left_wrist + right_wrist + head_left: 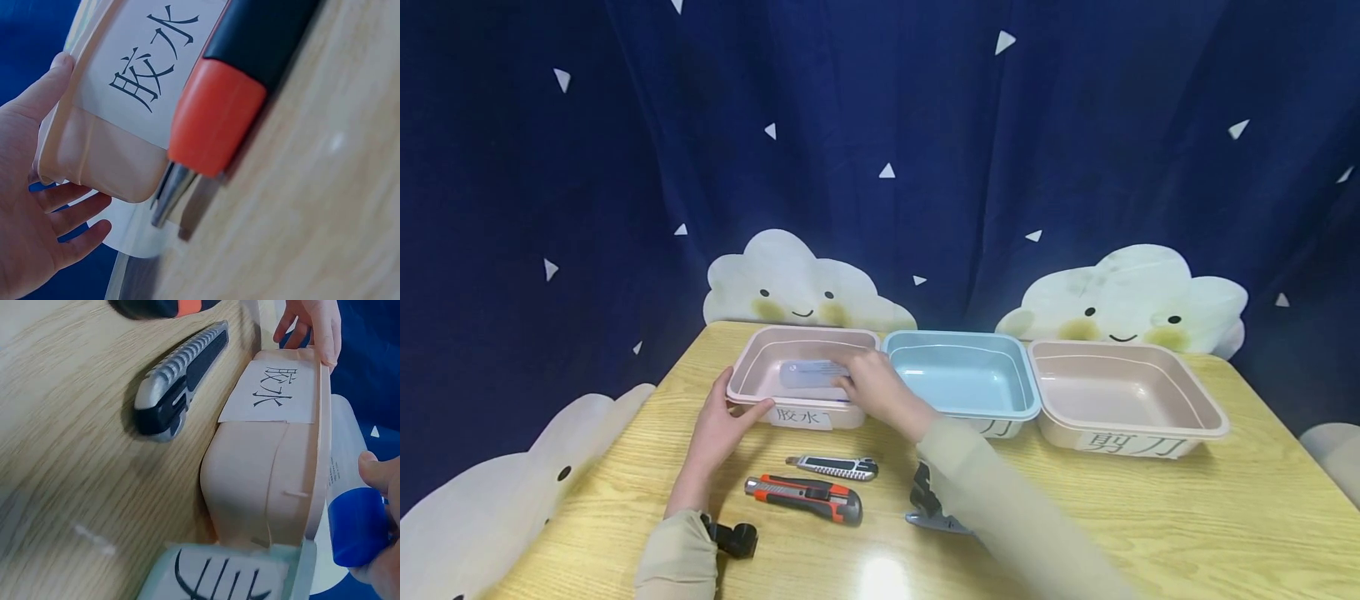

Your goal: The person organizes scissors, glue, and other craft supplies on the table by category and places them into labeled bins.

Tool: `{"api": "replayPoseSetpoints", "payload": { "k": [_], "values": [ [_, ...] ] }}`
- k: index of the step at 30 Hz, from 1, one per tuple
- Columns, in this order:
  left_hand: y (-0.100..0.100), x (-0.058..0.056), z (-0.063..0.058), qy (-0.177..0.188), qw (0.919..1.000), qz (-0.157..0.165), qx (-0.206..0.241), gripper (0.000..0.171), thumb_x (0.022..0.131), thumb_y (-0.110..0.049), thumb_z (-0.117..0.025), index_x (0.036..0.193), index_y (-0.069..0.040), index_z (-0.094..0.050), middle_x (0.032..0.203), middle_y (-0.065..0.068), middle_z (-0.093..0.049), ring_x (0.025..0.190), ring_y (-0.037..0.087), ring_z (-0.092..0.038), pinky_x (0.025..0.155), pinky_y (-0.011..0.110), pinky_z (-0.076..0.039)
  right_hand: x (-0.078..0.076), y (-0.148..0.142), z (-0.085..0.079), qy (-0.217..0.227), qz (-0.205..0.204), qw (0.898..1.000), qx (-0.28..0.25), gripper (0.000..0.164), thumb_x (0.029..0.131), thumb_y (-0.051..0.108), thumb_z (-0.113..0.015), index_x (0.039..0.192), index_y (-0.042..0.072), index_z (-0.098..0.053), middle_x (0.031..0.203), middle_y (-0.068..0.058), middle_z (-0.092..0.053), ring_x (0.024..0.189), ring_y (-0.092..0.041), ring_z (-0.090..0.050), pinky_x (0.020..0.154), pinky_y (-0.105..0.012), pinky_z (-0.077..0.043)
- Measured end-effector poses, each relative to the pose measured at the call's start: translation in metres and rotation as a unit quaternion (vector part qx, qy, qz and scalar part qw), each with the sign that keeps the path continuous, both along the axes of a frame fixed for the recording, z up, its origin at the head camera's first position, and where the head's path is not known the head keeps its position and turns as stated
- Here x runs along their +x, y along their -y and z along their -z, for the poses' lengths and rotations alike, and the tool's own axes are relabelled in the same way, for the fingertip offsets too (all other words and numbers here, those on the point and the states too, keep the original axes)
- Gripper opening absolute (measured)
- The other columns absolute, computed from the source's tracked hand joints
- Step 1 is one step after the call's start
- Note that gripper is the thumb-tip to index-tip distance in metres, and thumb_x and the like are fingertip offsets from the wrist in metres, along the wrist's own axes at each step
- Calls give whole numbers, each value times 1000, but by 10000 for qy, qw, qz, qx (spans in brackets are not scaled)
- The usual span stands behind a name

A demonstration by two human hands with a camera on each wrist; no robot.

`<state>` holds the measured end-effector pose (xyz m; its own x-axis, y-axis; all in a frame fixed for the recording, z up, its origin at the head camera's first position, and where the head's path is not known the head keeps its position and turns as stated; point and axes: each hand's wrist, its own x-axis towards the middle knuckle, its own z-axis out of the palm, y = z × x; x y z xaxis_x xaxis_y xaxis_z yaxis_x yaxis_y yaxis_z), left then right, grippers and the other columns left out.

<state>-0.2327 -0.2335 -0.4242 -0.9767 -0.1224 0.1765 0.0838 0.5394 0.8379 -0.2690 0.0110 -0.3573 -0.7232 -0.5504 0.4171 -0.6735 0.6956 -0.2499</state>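
Note:
My right hand (880,387) reaches over the left pink bin (760,398), holding a clear glue bottle (805,373) low within its rim. In the right wrist view the bottle's blue cap (359,526) shows beside the thumb. At the bin's front left corner, my left hand (718,429) grips the rim, thumb along the front edge and fingers around the left side. Closest in front of the bin lies a silver and black utility knife (838,467). A larger orange and black utility knife (808,497) lies nearer to me.
Right of the pink bin stand a blue bin (958,410) and another pink bin (1131,437), in a row, with paper labels on their fronts. A grey-blue tool (936,523) lies partly under the right sleeve. Behind the wooden table (1262,500) hangs a dark blue curtain (940,108).

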Motion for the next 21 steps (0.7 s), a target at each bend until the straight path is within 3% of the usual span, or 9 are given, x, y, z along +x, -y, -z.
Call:
{"api": "replayPoseSetpoints", "payload": {
  "k": [9, 14, 21],
  "values": [
    [1, -2, 2, -4, 10000, -8, 14, 92, 76, -43, -70, 145, -12, -17, 135, 17, -39, 114, 33, -46, 96, 48, -41, -9, 14, 7, 423, 222, 9988, 45, 34, 84, 20, -65, 115, 6, -62, 109, -10, -65, 103, -23, -60, 95, -35, -44],
    [0, -2, 1, -36, 9999, 61, 103, 90, 77, -41, -71, 144, -10, -19, 134, 18, -39, 114, 34, -47, 96, 47, -42, -12, 21, 9, 624, 380, 9972, 150, 35, 84, 21, -64, 115, 6, -63, 107, -8, -66, 99, -21, -61, 91, -34, -46],
    [1, -2, 0, -32, 10000, 56, 76, 90, 77, -40, -71, 144, -9, -19, 134, 19, -39, 114, 34, -47, 96, 46, -43, -17, 29, 13, 1104, 515, 9922, 253, 38, 85, 22, -63, 119, 6, -60, 115, -9, -63, 109, -23, -57, 99, -38, -41]
  ]
}}
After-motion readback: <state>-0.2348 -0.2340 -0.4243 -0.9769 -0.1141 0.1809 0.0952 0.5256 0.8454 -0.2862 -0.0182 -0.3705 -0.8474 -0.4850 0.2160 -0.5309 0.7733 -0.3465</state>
